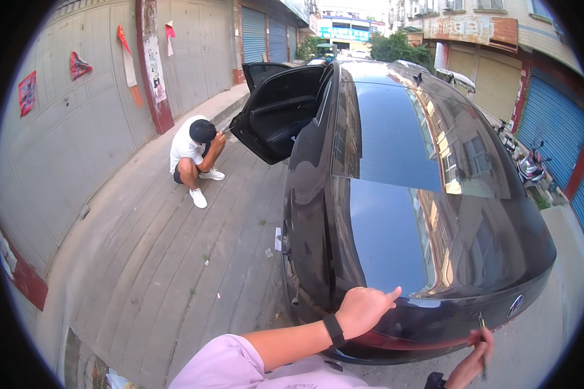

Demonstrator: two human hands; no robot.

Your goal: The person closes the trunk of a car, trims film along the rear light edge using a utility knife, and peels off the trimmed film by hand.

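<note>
A dark car with its trunk lid (396,240) toward me fills the right half of the head view. My left hand (366,311), a black band on its wrist, is over the rear edge of the trunk lid. One finger stretches out to the right; the others are mostly hidden beneath, and I see nothing held. Lower right, beside the rear bumper (396,343), my right hand (475,358) is closed around a thin, dark, pen-like tool (483,363). Its narrow tip points up in front of the car's back, near a round badge (515,305).
A person (191,155) in a white shirt crouches by the open car door (279,117), hands raised with something thin. Grey metal doors (78,149) line the left side. A scooter (532,165) stands right of the car. Paper scraps (278,238) lie on the paving.
</note>
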